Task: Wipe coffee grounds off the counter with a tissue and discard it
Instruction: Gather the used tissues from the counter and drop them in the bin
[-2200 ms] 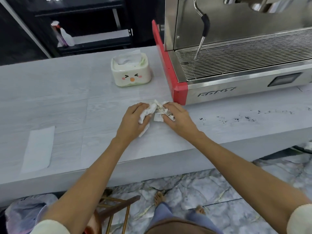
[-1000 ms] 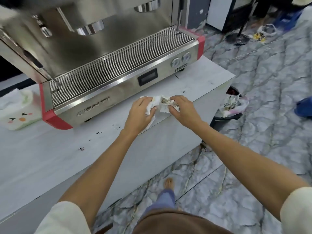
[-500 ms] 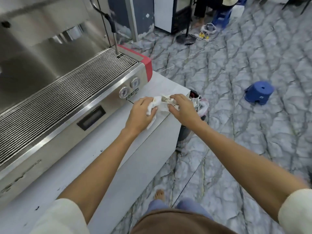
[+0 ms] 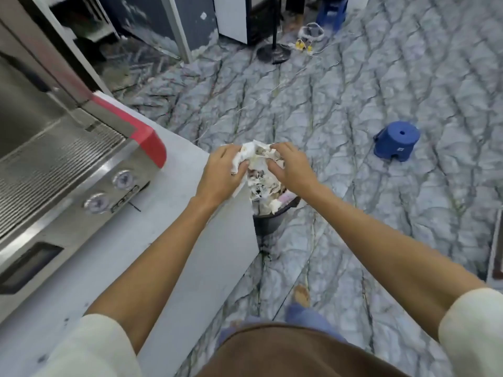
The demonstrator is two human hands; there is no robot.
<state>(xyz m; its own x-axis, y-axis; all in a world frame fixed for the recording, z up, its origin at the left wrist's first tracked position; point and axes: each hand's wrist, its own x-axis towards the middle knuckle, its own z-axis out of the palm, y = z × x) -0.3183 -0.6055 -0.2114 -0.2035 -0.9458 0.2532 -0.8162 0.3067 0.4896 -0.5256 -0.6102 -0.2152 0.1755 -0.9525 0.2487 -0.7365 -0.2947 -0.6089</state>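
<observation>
A crumpled white tissue, stained brown with coffee grounds, is bunched between both hands. My left hand grips its left side and my right hand pinches its right side. The tissue hangs in the air past the right end of the grey counter, directly above a dark trash bin on the floor. The bin holds several crumpled, stained tissues. A few dark specks of grounds lie on the counter near my left sleeve.
A steel espresso machine with red corners fills the counter's left side. A blue plastic stool stands on the marble floor to the right. A black stand base and cables lie farther back.
I have walked rightward along the counter, both hands carrying the bunched tissue from beside the tissue box, past the machine's front, to above the trash bin.
</observation>
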